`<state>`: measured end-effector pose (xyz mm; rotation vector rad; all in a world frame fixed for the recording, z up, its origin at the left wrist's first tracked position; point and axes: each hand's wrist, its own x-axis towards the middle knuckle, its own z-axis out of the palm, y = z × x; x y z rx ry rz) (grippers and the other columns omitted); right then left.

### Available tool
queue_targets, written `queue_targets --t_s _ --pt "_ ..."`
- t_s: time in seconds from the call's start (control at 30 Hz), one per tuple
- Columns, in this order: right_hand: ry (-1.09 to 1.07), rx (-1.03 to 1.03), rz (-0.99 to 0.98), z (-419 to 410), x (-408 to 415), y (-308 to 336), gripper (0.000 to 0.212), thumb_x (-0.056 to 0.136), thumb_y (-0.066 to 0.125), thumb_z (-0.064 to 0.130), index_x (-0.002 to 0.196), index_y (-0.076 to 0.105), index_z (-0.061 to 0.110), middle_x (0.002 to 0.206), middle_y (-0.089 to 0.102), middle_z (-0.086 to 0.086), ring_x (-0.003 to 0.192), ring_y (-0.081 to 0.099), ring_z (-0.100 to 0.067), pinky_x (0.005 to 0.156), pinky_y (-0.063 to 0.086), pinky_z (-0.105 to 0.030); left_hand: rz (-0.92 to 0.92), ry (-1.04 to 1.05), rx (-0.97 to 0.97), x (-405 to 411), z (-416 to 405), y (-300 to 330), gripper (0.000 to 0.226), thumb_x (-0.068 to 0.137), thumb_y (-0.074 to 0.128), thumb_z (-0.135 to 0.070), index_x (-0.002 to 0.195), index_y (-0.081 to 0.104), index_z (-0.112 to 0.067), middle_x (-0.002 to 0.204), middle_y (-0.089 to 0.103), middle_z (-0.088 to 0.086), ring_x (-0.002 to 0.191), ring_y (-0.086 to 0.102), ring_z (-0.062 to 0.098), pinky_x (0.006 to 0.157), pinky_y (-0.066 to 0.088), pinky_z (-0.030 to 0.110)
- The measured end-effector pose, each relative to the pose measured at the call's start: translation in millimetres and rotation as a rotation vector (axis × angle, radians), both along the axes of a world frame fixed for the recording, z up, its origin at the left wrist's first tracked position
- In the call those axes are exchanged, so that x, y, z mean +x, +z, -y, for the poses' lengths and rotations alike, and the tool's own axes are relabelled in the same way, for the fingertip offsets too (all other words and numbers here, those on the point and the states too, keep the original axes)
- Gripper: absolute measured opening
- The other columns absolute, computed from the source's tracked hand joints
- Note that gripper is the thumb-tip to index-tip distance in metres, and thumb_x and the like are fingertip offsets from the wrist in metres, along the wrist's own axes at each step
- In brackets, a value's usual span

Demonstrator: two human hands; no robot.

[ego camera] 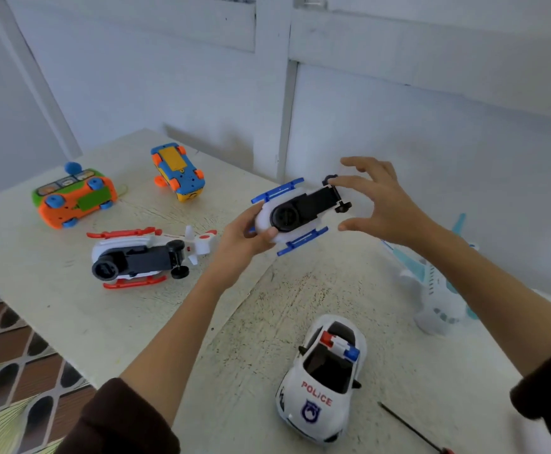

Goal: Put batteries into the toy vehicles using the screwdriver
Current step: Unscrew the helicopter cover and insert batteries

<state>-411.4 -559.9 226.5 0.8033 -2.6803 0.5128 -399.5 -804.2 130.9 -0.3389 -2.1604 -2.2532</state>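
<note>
The left hand grips the inverted blue-skid toy helicopter above the table, the right hand spread open, apparently touching its rear wheels, screwdriver lying near the police car.

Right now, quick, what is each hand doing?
Left hand: holds the blue-skid toy helicopter upside down, above the table.
Right hand: open, fingers spread by the helicopter's tail, gripping nothing.

A worn pale table bears two upturned cars, a red helicopter, police car, plane, screwdriver.
</note>
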Motion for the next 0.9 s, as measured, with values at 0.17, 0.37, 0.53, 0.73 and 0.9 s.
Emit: queue_targets --t_s 0.17,0.37,0.53,0.73,0.9 --pt "0.052 0.047 0.017 3 17 15 0.065 0.071 0.078 0.027 0.129 0.051 0.019 0.141 0.038 -0.008 0.129 0.028 -0.028 0.104 0.024 -0.038 0.057 -0.187 0.09 8 11 21 0.048 0.082 0.064 -0.011 0.129 0.054 -0.017 0.122 0.065 0.003 0.115 0.061 0.025 0.086 0.055 0.032" --pt "0.073 0.007 -0.127 10 37 6 0.037 0.077 0.072 0.017 0.111 0.061 0.009 0.106 0.053 -0.012 0.092 0.05 -0.021 0.071 0.051 -0.033 0.007 -0.211 0.125 23 9 34 0.066 0.068 0.079 -0.031 0.128 0.054 -0.02 0.124 0.064 0.003 0.115 0.06 0.028 0.089 0.054 0.035" --pt "-0.06 -0.12 -0.237 16 51 -4 0.041 0.077 0.061 0.033 0.108 0.062 0.006 0.099 0.058 -0.014 0.088 0.052 -0.02 0.065 0.052 -0.03 -0.02 -0.113 0.186 39 -11 40 0.098 0.07 0.073 -0.063 0.146 0.03 -0.018 0.136 0.051 0.013 0.122 0.055 0.023 0.103 0.045 0.038" --pt "-0.11 -0.132 -0.358 26 66 -16 0.043 0.072 0.067 0.036 0.103 0.063 0.007 0.096 0.059 -0.012 0.088 0.055 -0.023 0.061 0.054 -0.029 -0.116 0.098 0.202 50 -35 57 0.035 0.093 0.062 -0.017 0.122 0.05 -0.03 0.118 0.056 0.007 0.11 0.062 0.03 0.087 0.057 0.046" --pt "-0.089 -0.254 -0.125 20 70 -5 0.047 0.07 0.061 0.055 0.102 0.059 0.02 0.117 0.037 -0.004 0.108 0.029 -0.01 0.089 0.029 -0.012 -0.164 0.032 0.107 43 -21 71 0.04 0.086 0.069 -0.011 0.122 0.058 -0.024 0.116 0.062 0.007 0.107 0.064 0.027 0.087 0.057 0.039"
